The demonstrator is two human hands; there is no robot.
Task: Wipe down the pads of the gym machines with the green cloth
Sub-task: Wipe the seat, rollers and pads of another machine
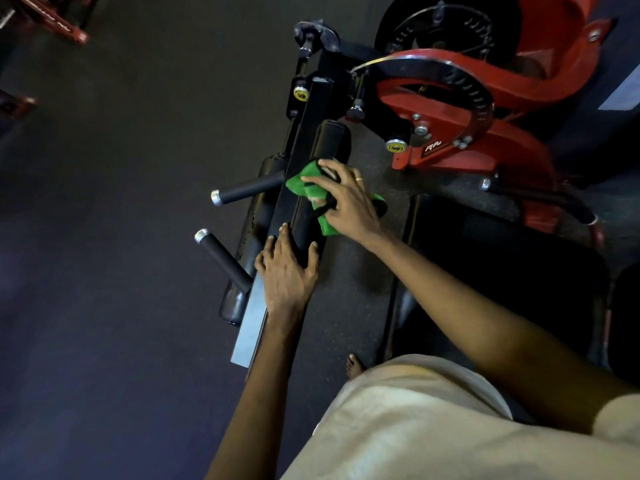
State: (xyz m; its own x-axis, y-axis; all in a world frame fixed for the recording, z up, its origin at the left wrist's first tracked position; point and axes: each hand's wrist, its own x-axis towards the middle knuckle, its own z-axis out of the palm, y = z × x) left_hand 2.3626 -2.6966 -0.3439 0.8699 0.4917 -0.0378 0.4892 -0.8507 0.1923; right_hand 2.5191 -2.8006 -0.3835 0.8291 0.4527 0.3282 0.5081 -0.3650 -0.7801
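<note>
now the right hand (346, 199) grips the soft green cloth (298, 181), fingers curled over it, mid-way along the black padded vinyl roller (331, 138). left hand (285, 268), fingers straight, steadies the roller's near end. cloth looks light and limp: best kept bunched under the palm.

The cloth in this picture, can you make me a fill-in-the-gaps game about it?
1. The right hand presses a cloth whose colour is ____.
2. The cloth lies on a long pad, where the left hand rests too, and the pad's colour is ____.
3. Next to the pad, ____ handles with silver ends stick out.
4. The machine's big curved frame is painted ____.

Missing words: green, black, two, red.
</note>
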